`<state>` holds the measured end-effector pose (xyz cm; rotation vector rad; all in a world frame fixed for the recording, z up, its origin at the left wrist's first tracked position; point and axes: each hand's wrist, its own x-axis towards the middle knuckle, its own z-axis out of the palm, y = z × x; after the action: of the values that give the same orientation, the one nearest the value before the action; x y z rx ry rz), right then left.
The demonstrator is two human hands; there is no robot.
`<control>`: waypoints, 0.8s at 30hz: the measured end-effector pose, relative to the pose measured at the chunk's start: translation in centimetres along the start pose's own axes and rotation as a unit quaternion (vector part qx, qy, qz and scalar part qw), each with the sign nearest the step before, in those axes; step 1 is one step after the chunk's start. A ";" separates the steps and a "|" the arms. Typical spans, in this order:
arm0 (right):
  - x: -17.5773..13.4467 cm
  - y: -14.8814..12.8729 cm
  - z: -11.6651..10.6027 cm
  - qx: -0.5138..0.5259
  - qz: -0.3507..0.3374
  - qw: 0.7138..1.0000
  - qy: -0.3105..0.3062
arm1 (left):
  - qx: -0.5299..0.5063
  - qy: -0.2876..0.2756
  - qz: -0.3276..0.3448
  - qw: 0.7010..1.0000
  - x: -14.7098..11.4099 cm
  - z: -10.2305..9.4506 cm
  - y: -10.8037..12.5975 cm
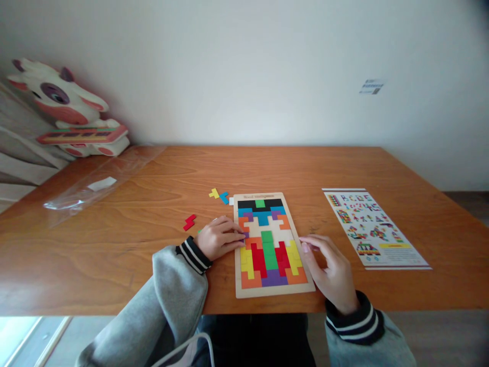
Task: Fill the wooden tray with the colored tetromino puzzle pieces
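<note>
A wooden puzzle board (275, 293) lies flat near the desk's front edge, filled with coloured blocks and a bare pale area in its upper half. My left hand (220, 237) rests at its left edge, fingers stretched over the rim beside a purple piece partly hidden beneath them. At the right rim is my right hand (331, 270), thumb and forefinger brought together in a pinch; whatever is between them is hidden. Left of the board lie a red block (189, 222), a yellow block (214, 193) and a blue block (224, 198). A bit of green shows by my left hand.
A printed pattern sheet (397, 258) lies to the right on the wooden desk (275, 165). At the back left, a toy cow with a keyboard (82, 135) stands near a clear plastic bag (126, 171). A wall rises behind the desk. A white cable (204, 335) crosses my lap.
</note>
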<state>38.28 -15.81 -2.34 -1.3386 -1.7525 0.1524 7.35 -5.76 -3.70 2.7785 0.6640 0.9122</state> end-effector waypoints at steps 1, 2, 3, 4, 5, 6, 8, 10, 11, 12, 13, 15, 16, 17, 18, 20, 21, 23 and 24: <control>0.0 0.0 0.0 0.000 0.001 1.000 0.001 | 0.006 0.001 -0.001 1.000 0.0 0.0 0.1; 0.0 -0.1 0.0 0.001 0.001 1.000 0.002 | 0.014 0.002 -0.003 1.000 -0.1 0.1 0.2; 0.1 -0.2 0.0 0.001 0.002 1.000 0.002 | 0.021 0.001 -0.005 1.000 -0.1 0.1 0.2; 0.1 -0.3 0.0 0.001 0.003 1.000 0.003 | 0.028 -0.003 -0.007 1.000 -0.1 0.1 0.3; 0.2 -0.3 -0.1 0.001 0.004 1.000 0.004 | 0.034 -0.008 -0.010 0.999 -0.2 0.2 0.4; 0.2 -0.4 -0.1 0.001 0.004 1.000 0.005 | 0.038 -0.014 -0.013 0.999 -0.3 0.2 0.4; 0.3 -0.5 -0.1 0.001 0.001 1.000 0.006 | 0.043 -0.025 -0.018 0.999 -0.5 0.2 0.4; 0.3 -0.4 -0.1 0.001 -0.003 1.000 0.005 | 0.044 -0.036 -0.020 0.998 -0.6 0.1 0.3; 0.3 -0.4 -0.1 0.001 -0.004 1.000 0.003 | 0.043 -0.039 -0.019 0.998 -0.7 0.1 0.3; 0.2 -0.3 0.0 0.000 -0.005 1.000 0.001 | 0.042 -0.040 -0.019 0.998 -0.8 0.2 0.3; 0.2 -0.3 0.0 0.000 -0.005 1.000 -0.002 | 0.041 -0.039 -0.019 0.998 -0.8 0.2 0.2; 0.1 -0.2 0.0 -0.001 -0.005 1.000 -0.005 | 0.040 -0.035 -0.020 0.998 -0.8 0.3 0.2; 0.0 -0.1 0.0 -0.001 -0.005 1.000 -0.007 | 0.040 -0.035 -0.018 0.998 -0.8 0.3 0.2; 0.0 -0.1 0.0 -0.002 -0.005 1.000 -0.007 | 0.040 -0.036 -0.015 0.998 -0.8 0.3 0.2; 0.0 -0.1 0.0 -0.002 -0.004 1.000 -0.008 | 0.040 -0.037 -0.012 0.998 -0.8 0.2 0.1; 0.0 -0.1 0.0 -0.001 -0.003 1.000 -0.009 | 0.043 -0.043 -0.007 0.998 -0.7 0.1 0.1; 0.0 -0.1 0.0 0.001 -0.002 1.000 -0.009 | 0.046 -0.044 -0.007 0.998 -0.7 0.0 0.1; 0.0 -0.1 0.0 0.003 -0.001 1.000 -0.010 | 0.049 -0.044 -0.009 0.998 -0.7 -0.1 0.1; 0.0 -0.1 0.0 0.003 0.000 1.000 -0.011 | 0.050 -0.040 -0.009 0.998 -0.6 -0.2 0.1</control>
<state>38.22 -15.82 -2.33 -1.3364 -1.7687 0.1720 6.84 -6.16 -3.86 2.8743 0.7391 0.7818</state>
